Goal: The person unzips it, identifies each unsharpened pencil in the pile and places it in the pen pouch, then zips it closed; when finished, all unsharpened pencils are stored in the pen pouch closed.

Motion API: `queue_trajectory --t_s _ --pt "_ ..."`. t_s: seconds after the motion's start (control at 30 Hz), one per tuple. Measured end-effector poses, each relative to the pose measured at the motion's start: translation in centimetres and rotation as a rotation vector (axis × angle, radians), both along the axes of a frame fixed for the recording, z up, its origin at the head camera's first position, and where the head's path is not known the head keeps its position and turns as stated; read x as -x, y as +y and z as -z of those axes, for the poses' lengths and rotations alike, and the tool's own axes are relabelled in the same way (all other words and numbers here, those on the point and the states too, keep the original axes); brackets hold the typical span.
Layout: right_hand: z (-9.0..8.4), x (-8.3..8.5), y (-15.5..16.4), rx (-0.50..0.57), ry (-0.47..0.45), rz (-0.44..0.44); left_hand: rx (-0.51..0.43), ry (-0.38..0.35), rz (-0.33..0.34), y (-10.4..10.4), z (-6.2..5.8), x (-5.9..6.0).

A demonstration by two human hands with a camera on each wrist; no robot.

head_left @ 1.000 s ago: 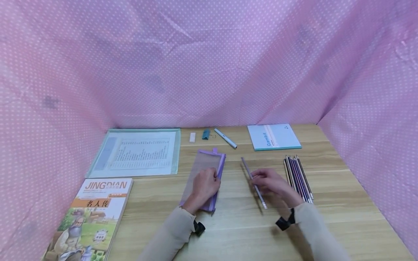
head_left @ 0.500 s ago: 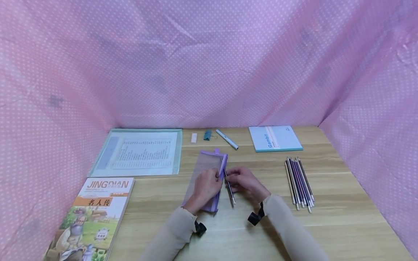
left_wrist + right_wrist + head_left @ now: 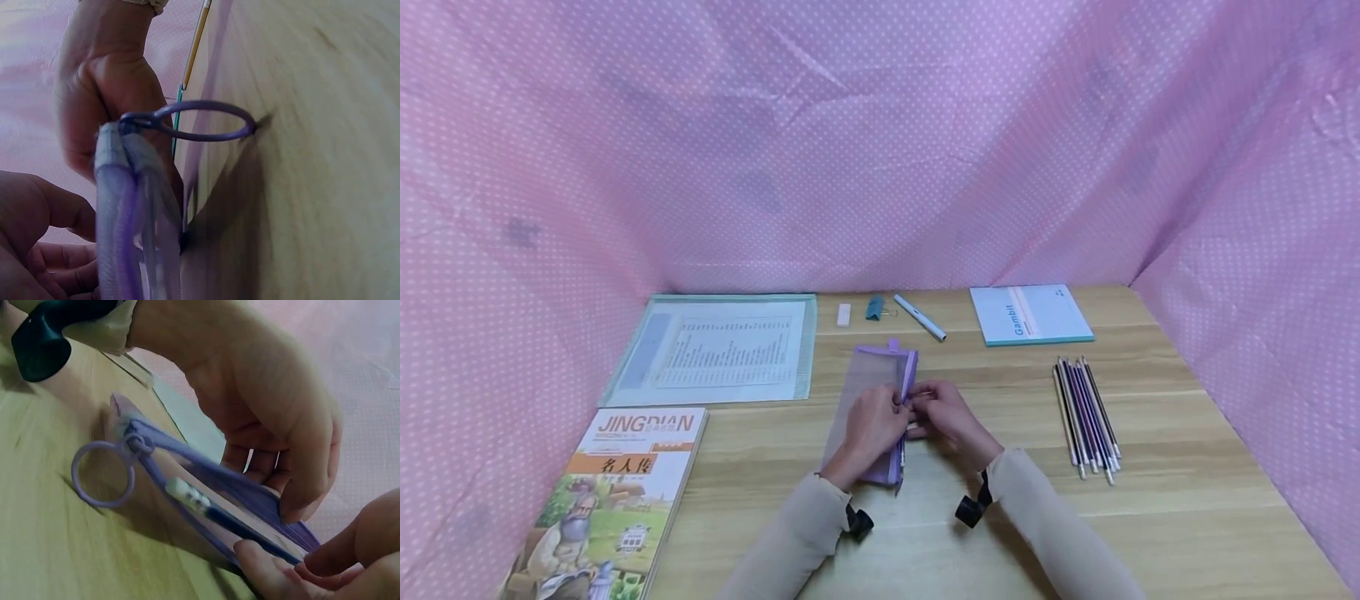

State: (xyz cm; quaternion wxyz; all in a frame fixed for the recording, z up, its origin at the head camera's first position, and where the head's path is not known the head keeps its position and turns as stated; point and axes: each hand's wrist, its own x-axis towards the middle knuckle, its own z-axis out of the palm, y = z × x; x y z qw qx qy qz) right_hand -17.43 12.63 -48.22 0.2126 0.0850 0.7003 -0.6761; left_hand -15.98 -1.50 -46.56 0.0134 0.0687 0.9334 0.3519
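A purple mesh pencil pouch (image 3: 874, 373) lies flat mid-table, its zip edge facing right. My left hand (image 3: 887, 410) pinches that edge and lifts it apart, as the right wrist view shows with the left hand (image 3: 294, 462) over the pouch (image 3: 206, 472). My right hand (image 3: 922, 408) holds a dark pencil with a white end (image 3: 215, 515) lying half inside the opening. The pouch's ring pull (image 3: 103, 474) rests on the wood. In the left wrist view the pouch edge (image 3: 128, 206) and ring pull (image 3: 203, 120) fill the frame, with the right hand (image 3: 103, 94) behind.
Several pencils (image 3: 1086, 412) lie in a row to the right. At the back are a Gambit notebook (image 3: 1028, 314), a white pen (image 3: 919, 317), a teal binder clip (image 3: 874, 308) and an eraser (image 3: 843, 314). A document folder (image 3: 715, 348) and a book (image 3: 613, 487) lie left.
My right hand carried one pencil leftward from the table's middle to the pouch's opening. The left hand stayed on the pouch.
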Motion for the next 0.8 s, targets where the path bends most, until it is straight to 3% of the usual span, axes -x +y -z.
queue_trajectory --t_s 0.13,0.27,0.5,0.73,0.8 --pt "-0.4 -0.3 0.3 0.033 -0.017 -0.005 0.000 -0.013 -0.008 0.0 0.0 0.0" --pt "-0.9 -0.6 1.1 -0.009 -0.012 -0.049 0.004 -0.012 -0.009 0.0 0.0 0.1" --pt "-0.9 -1.8 1.8 -0.250 0.064 -0.285 0.008 0.027 0.004 -0.1 0.0 0.1" --pt "-0.8 -2.8 0.6 -0.507 0.228 -0.329 -0.008 0.033 -0.004 -0.1 -0.1 0.1" --pt "-0.8 -2.9 0.5 -0.517 0.233 -0.327 -0.020 0.030 -0.008 -0.1 0.0 0.1"
